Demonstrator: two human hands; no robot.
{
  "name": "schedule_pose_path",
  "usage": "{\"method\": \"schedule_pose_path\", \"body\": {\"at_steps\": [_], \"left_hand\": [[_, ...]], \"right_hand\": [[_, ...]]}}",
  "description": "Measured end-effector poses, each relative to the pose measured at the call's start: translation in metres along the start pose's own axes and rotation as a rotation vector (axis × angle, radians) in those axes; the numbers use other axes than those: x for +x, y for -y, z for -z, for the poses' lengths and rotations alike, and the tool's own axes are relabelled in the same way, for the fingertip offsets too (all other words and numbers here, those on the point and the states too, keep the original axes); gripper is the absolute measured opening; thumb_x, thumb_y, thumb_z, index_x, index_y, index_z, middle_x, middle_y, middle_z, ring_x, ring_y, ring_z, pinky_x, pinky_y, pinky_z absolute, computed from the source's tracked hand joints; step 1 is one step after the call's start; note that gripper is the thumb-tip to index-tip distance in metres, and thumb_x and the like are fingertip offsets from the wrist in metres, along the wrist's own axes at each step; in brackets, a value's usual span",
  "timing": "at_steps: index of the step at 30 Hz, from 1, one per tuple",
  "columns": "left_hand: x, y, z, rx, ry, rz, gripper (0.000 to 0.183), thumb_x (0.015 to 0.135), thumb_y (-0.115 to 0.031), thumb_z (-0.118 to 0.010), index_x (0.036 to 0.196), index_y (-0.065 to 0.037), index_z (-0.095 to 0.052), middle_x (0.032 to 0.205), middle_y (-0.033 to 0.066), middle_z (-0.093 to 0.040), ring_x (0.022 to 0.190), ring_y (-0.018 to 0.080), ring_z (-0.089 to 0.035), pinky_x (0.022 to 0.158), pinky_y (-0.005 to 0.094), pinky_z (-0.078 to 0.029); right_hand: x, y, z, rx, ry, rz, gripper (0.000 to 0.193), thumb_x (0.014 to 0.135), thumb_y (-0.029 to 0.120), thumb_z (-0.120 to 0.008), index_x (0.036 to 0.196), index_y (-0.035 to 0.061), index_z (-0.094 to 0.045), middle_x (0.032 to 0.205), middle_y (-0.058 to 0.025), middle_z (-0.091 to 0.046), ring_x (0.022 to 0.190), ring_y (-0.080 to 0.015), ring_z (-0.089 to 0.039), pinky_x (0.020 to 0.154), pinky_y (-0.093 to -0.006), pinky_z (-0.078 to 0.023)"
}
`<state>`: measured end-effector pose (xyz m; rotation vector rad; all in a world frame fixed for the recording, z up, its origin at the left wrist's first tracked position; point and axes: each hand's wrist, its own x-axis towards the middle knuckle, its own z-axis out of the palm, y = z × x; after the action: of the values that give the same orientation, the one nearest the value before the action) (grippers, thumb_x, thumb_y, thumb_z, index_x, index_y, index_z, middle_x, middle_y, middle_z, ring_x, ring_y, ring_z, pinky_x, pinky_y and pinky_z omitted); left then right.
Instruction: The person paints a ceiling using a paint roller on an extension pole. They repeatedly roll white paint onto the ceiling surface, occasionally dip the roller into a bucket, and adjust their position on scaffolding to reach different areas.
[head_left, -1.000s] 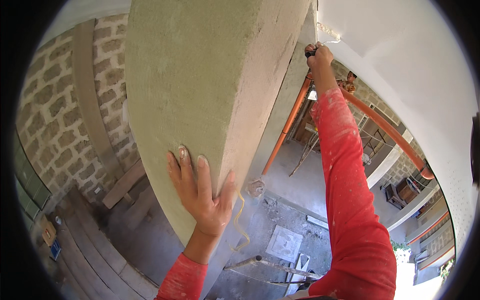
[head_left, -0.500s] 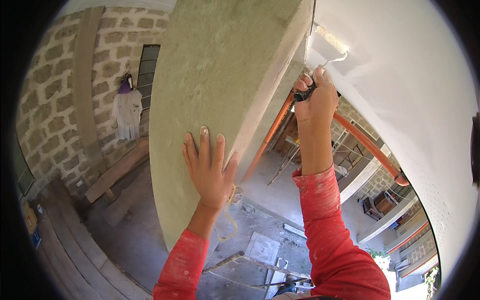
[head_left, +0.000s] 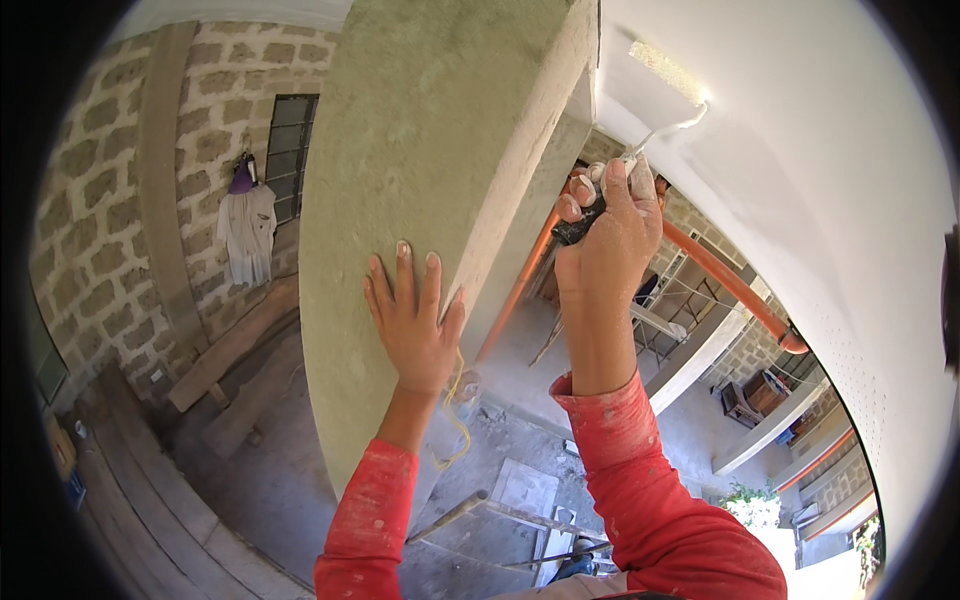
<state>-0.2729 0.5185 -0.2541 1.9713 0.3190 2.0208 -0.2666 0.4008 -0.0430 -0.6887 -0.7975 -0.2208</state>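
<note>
My right hand (head_left: 612,215) is wrapped round the black handle of a small paint roller (head_left: 668,72). Its pale, paint-wet sleeve lies against the white ceiling panel (head_left: 800,130), near the edge of a greenish-grey plastered pillar (head_left: 420,130). A bent metal rod links sleeve and handle. White paint spots mark the fingers. My left hand (head_left: 412,325) lies flat on the pillar's broad face with its fingers spread, the thumb near the corner; nothing is in it. Both forearms wear red sleeves smeared with white.
Orange pipes (head_left: 735,285) run below the ceiling panel on the right. A yellow cord (head_left: 462,420) dangles beside the pillar. Far below are poles (head_left: 450,515) and boards on a concrete floor. To the left, a pale shirt (head_left: 248,235) hangs on a block wall, above wooden planks (head_left: 235,345).
The roller sleeve has shifted slightly over the ceiling panel, a little farther from the pillar's edge. My right hand has come lower and left. My left hand stays flat on the pillar.
</note>
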Motion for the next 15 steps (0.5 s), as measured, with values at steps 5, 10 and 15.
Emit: {"method": "schedule_pose_path", "body": {"at_steps": [5, 10, 15], "left_hand": [[-0.003, 0.0, -0.007, -0.014, -0.011, -0.006, 0.063, 0.093, -0.033, -0.073, 0.15, -0.015, -0.051, 0.159, 0.0224, -0.043, 0.146, 0.0583, -0.032, 0.116, 0.0703, -0.024], [-0.001, -0.001, -0.002, 0.007, -0.013, -0.034, 0.071, 0.093, -0.027, -0.076, 0.155, -0.011, -0.046, 0.161, 0.0226, -0.04, 0.148, 0.0543, -0.032, 0.117, 0.0677, -0.026], [0.0, 0.002, 0.0, 0.007, -0.018, -0.051, 0.072, 0.092, -0.021, -0.078, 0.155, -0.007, -0.045, 0.162, 0.0242, -0.038, 0.149, 0.0544, -0.031, 0.117, 0.0662, -0.028]], "right_hand": [[0.063, -0.025, 0.038, -0.064, -0.063, 0.003, 0.003, 0.106, 0.002, -0.047, 0.105, 0.0046, -0.049, 0.086, -0.0034, -0.047, 0.067, -0.0139, -0.049, 0.055, -0.0294, -0.041], [0.136, -0.054, 0.091, -0.06, -0.114, -0.065, 0.006, 0.107, 0.003, -0.047, 0.102, 0.0061, -0.048, 0.086, -0.004, -0.046, 0.068, -0.0158, -0.047, 0.056, -0.0312, -0.042], [0.199, -0.086, 0.134, -0.032, -0.168, -0.141, 0.008, 0.107, 0.004, -0.044, 0.1, 0.0053, -0.044, 0.086, -0.006, -0.045, 0.066, -0.0175, -0.046, 0.055, -0.0338, -0.041]]}}
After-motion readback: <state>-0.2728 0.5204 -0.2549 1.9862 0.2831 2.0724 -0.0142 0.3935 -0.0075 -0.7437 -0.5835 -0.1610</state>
